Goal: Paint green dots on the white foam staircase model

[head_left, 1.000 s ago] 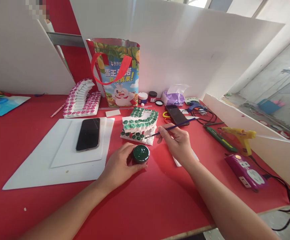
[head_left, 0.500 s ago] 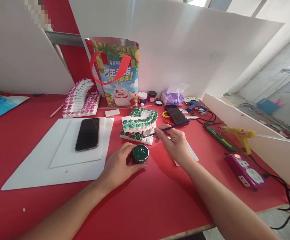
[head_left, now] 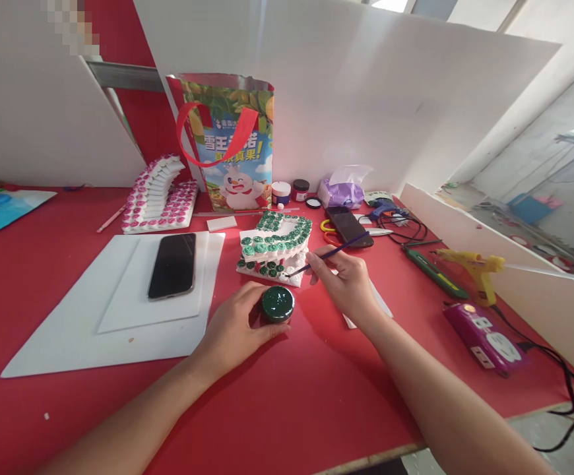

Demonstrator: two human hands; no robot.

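Near the green-and-white rosette-studded model (head_left: 277, 247), my left hand (head_left: 235, 318) curls fingers round the squat, glossy-green-topped jar (head_left: 278, 303); my right (head_left: 349, 280) pinches the slim dark-blue brush (head_left: 349, 243), best dabbed lightly.

The left hand (head_left: 237, 318) and right hand (head_left: 345, 280) are bare; both forearms (head_left: 418, 379) are bare too.

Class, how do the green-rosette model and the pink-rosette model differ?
The green model sits nearer; the pink model sits farther back, left.
The green model has some plain white rosettes low down; the pink model shows mainly pink rosettes.
Both carry rosettes in rows.
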